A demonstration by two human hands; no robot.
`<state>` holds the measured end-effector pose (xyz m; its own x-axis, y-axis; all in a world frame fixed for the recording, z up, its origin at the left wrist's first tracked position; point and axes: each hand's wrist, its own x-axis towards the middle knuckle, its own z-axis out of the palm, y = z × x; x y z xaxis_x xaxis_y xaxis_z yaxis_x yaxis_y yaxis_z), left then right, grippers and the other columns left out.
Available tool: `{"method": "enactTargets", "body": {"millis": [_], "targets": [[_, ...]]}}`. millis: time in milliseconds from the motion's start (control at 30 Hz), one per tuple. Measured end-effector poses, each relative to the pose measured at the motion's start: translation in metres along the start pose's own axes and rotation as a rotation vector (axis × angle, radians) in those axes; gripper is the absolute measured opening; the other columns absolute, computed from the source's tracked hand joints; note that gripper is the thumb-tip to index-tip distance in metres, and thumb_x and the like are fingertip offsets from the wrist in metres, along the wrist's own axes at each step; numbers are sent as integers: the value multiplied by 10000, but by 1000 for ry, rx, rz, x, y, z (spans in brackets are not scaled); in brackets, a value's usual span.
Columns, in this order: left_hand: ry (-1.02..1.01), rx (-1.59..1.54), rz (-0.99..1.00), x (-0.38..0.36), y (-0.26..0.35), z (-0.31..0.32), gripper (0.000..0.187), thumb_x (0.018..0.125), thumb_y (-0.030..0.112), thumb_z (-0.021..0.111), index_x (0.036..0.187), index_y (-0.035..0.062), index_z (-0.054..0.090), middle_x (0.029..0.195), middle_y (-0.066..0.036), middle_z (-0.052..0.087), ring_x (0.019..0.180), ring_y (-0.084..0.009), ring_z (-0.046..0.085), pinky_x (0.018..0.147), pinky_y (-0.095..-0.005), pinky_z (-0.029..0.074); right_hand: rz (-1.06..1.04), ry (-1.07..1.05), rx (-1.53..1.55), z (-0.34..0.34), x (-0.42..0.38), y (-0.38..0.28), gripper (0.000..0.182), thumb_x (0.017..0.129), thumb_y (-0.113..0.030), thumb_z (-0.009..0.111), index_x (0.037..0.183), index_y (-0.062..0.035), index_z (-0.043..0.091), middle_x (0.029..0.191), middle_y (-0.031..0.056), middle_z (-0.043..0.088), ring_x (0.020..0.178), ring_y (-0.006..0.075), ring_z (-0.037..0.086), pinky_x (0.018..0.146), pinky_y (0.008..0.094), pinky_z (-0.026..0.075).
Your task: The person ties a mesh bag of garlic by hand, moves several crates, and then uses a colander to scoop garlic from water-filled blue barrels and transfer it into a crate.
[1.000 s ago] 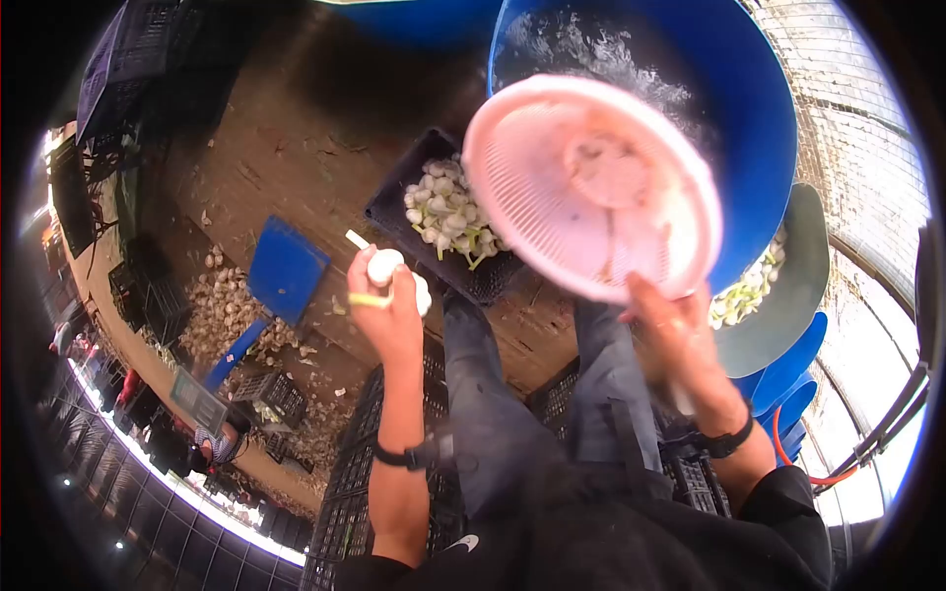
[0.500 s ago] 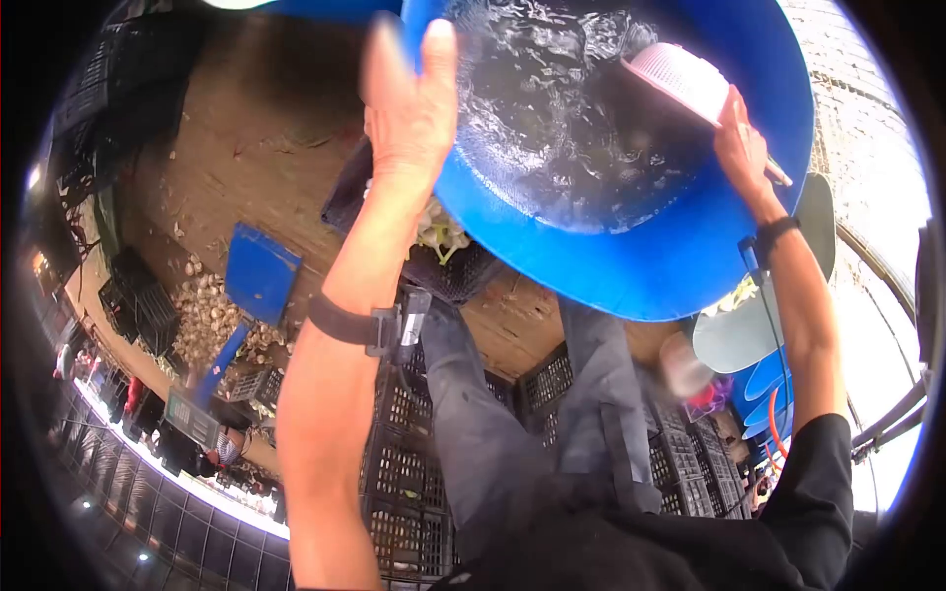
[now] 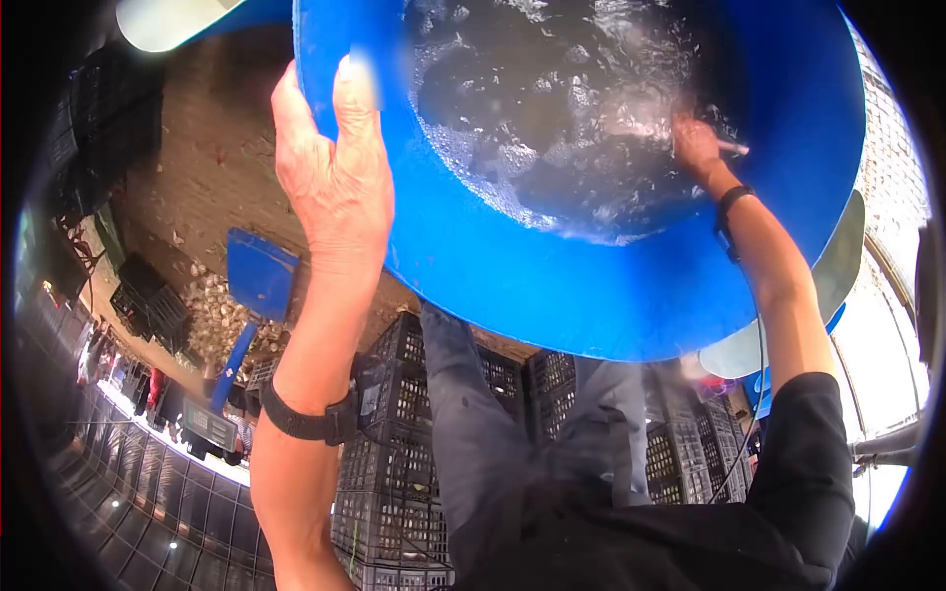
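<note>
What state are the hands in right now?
Left hand: gripping the rim of the large round blue plastic tub.
Right hand: closed on a pale pinkish object, blurred in the water.

Blue tub point(image 3: 581, 300), blue shovel point(image 3: 260, 276), black crates point(image 3: 399, 443), grey trousers point(image 3: 473, 419).

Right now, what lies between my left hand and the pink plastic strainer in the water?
In the head view, the inner wall of the large blue plastic tub and dark, bubbly water lie between your left hand and the blurred pink strainer.
</note>
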<state>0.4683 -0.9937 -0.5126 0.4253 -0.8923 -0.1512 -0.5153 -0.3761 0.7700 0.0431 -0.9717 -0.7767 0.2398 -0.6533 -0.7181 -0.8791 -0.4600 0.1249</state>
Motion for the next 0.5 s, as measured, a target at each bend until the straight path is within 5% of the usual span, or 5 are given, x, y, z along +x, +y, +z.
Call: {"method": "enactTargets", "body": {"millis": [233,300,333,367,500], "targets": [[-11,-33,30,-1,-9,0,479,960,361,617,1231,-25,537,968,-103,654,884,-194,608,835,-339,488,-186,-145,64,13,-43,-50,487,832,-106,556,1285,55,478,1025,209,684,931,318,692,783,380,567],[9,-51,46,1,-12,3,505,950,393,621,1223,-23,536,951,-120,660,876,-223,626,832,-357,494,-276,-147,102,7,-56,-64,642,829,-118,538,1406,80,340,1085,214,664,873,330,689,753,402,559],[9,-18,55,0,-11,1,519,945,411,619,1224,-18,533,948,-131,662,881,-239,633,832,-369,496,-314,-30,171,20,-64,-67,718,806,-133,571,1426,87,285,991,217,681,842,352,681,750,421,553],[11,15,64,0,-9,-1,533,941,429,617,1225,-14,531,945,-142,665,886,-255,640,832,-381,497,-240,-151,266,-37,-83,-79,561,802,-120,603,1283,81,397,986,222,678,853,369,684,747,448,549],[11,16,71,0,-13,-1,588,925,486,606,1239,-3,517,980,-175,669,924,-324,650,854,-428,496,-250,-99,586,-66,-117,-80,560,778,-125,604,1273,53,413,922,238,667,842,436,651,741,501,520]]}}
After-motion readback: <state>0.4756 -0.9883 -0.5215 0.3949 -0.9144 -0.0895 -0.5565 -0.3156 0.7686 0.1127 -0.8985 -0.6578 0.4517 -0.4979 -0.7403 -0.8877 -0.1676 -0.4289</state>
